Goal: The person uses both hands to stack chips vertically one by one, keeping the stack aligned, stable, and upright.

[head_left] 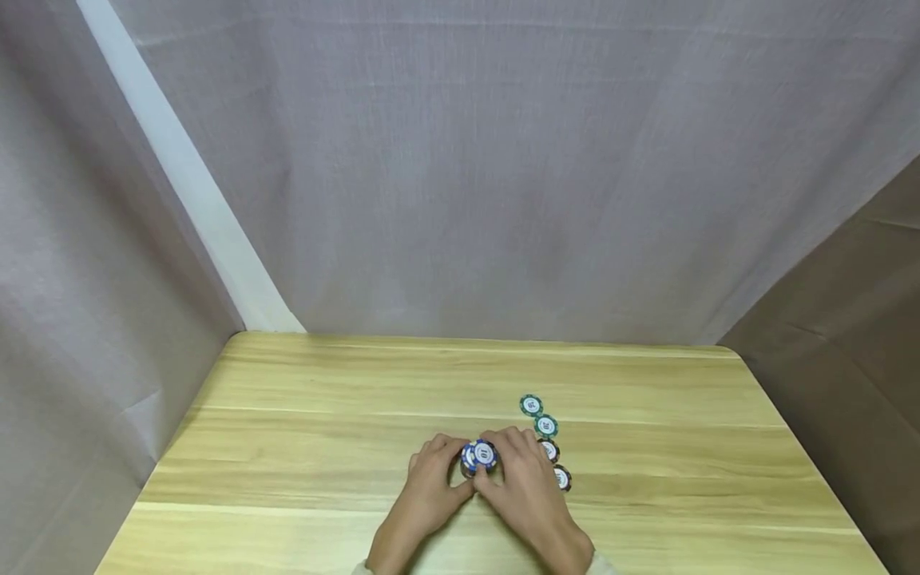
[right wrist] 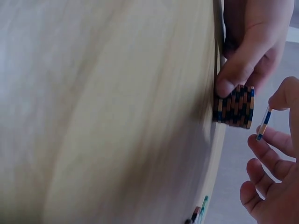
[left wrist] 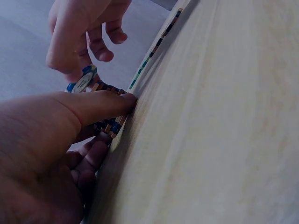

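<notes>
Chips (right wrist: pixel 235 107) are stacked in a short upright column on the wooden desk (head_left: pixel 302 447), near its front edge and between the two hands. Dark blue and tan blocks are shown along the column's side. Its side is held by the left hand (head_left: pixel 431 483), with the thumb laid across it and the fingers curled on the far side. A single blue chip (head_left: pixel 485 454), marked 10, is pinched by its rim between the thumb and fingers of the right hand (head_left: pixel 528 487); it is held tilted and just apart from the column's top. Beyond and beside the right hand, four chips are laid flat in a bent line: a far green chip (head_left: pixel 531 405), a near green chip (head_left: pixel 546 426), each marked 20, and two black chips (head_left: pixel 564 478), both partly covered by that hand. The desk is backed by a grey curtain (head_left: pixel 460 176).
</notes>
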`<action>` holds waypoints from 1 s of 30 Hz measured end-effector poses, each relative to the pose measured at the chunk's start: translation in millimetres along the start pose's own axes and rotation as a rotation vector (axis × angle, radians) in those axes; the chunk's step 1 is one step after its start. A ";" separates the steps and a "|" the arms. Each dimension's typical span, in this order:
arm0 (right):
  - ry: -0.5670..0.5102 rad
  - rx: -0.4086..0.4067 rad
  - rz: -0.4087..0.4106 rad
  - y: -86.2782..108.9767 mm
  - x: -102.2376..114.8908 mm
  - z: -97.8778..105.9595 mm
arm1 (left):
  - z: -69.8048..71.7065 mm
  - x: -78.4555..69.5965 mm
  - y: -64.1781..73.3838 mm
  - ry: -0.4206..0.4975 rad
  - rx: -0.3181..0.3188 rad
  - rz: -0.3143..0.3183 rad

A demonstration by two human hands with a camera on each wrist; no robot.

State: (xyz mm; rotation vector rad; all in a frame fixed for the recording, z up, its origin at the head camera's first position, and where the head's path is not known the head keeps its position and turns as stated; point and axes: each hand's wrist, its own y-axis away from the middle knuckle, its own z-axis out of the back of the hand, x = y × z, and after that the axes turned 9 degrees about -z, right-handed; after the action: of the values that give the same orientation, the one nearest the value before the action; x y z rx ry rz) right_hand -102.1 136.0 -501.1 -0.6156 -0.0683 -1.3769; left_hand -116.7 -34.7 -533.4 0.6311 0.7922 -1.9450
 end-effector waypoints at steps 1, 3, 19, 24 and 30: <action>-0.002 0.008 -0.007 -0.1 1.1 -0.2 | 0.0 -0.3 -0.3 -0.001 0.002 -0.001; -0.005 0.033 -0.018 0.3 2.7 -0.3 | 0.0 -1.0 -0.9 -0.002 0.006 -0.001; 0.023 0.098 -0.065 1.9 10.9 -3.3 | 1.0 -1.6 -2.7 0.019 0.021 0.012; 0.023 0.107 -0.084 1.2 14.7 -3.5 | 0.8 -2.7 -2.2 0.014 0.027 0.016; 0.016 0.124 -0.093 1.5 17.5 -7.0 | 3.1 -1.8 0.5 0.010 0.014 0.013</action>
State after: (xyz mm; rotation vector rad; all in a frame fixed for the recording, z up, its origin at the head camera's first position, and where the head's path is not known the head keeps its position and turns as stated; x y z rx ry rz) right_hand -99.0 117.4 -500.6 -0.5030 -0.1700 -1.4561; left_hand -115.8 -36.2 -530.3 0.6534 0.7801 -1.9383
